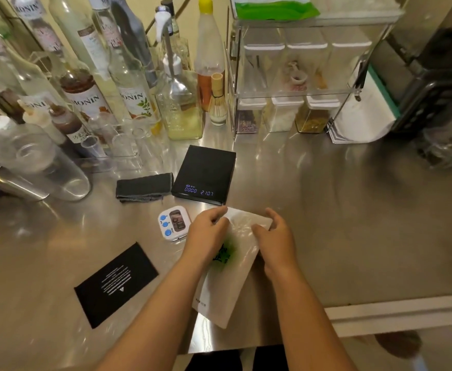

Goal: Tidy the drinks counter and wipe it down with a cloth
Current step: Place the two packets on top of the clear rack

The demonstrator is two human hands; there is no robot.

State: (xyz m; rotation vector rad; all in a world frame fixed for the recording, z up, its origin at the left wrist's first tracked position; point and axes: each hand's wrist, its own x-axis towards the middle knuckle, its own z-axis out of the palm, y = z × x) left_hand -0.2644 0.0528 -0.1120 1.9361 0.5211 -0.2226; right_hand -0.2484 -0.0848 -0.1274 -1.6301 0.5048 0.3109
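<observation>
- Both hands are on a white pouch [227, 279] with a green printed mark, which lies flat on the steel table [353, 223] near its front edge, its top end pointing away from the person.
- The left hand [206, 236] pinches the pouch's top left corner, fingers curled over the edge.
- The right hand [273, 236] grips the top right corner the same way, thumb toward the middle of the pouch.
- A folded dark grey cloth [144, 187] lies on the table just left of a black digital scale [206, 174], whose display is lit.
- A small white kitchen timer [173, 223] with blue buttons sits just in front of the scale, close beside the left hand.
- A black card [116, 283] with small white print lies flat on the table, left of the left forearm.
- At the back left stand several syrup bottles [85, 95] and a square glass pump bottle [179, 103] holding pale yellow liquid.
- A bamboo whisk [217, 100] stands upright on a white holder between the pump bottle and a clear acrylic shelf rack [294, 92].
- The rack holds clear storage canisters [313, 115] with white lids on two levels; a green and white bag [273, 6] lies on top.
- Clear glass vessels [40, 162] lie blurred at the far left.
</observation>
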